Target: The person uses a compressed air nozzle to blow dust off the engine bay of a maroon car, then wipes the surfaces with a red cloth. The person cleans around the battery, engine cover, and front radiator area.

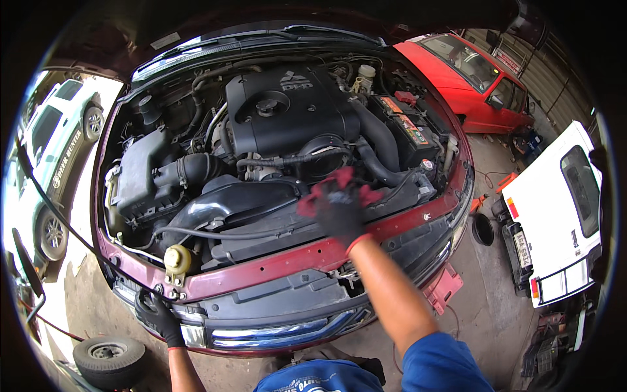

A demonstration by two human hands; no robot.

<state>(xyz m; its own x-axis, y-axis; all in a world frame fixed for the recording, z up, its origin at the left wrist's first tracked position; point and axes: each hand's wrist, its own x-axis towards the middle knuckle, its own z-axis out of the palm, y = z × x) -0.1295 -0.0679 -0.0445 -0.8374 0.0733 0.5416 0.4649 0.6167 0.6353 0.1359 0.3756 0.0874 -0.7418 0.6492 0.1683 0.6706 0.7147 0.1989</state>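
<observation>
My right hand (339, 210), in a black glove, is pressed over a red cloth (312, 198) on the black cover behind the car's maroon front crossbar (255, 264). Folds of the cloth stick out on both sides of the fingers. My left hand (159, 316), also gloved in black, rests on the car's front edge by the left headlight, its fingers spread and nothing seen in them. Beyond the right hand lies the engine with its black plastic cover (287, 111). A yellowed reservoir with a pale cap (176, 259) stands close to the left hand.
The raised hood (261, 16) hangs over the bay. A battery (401, 127) sits at the right, an air filter box (140, 173) at the left. A dark rod (65, 212) slants down toward the left hand. Around stand a loose wheel (108, 359), a red car (470, 85) and white vehicles.
</observation>
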